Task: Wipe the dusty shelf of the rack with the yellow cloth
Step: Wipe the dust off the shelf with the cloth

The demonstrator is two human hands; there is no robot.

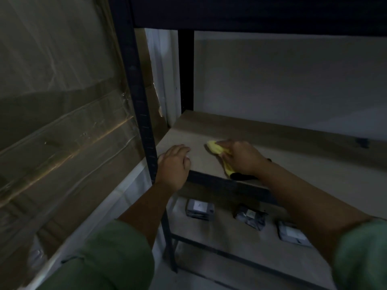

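The brown board shelf (pixel 293 155) of a dark metal rack lies in front of me in dim light. My right hand (pixel 240 158) presses a crumpled yellow cloth (pixel 214 148) flat onto the shelf near its front left part; a tail of the cloth with a dark end hangs out under my palm at the shelf's front edge. My left hand (pixel 174 164) rests palm down on the shelf's front left corner, fingers slightly spread, holding nothing, beside the rack's upright post (pixel 142 114).
A lower shelf (pixel 219 237) carries three grey wrapped packages (pixel 200 209). A large cardboard box wrapped in plastic film (pixel 62 122) stands close on the left. A dark upper shelf (pixel 251 13) overhangs above. A pale wall is behind the rack.
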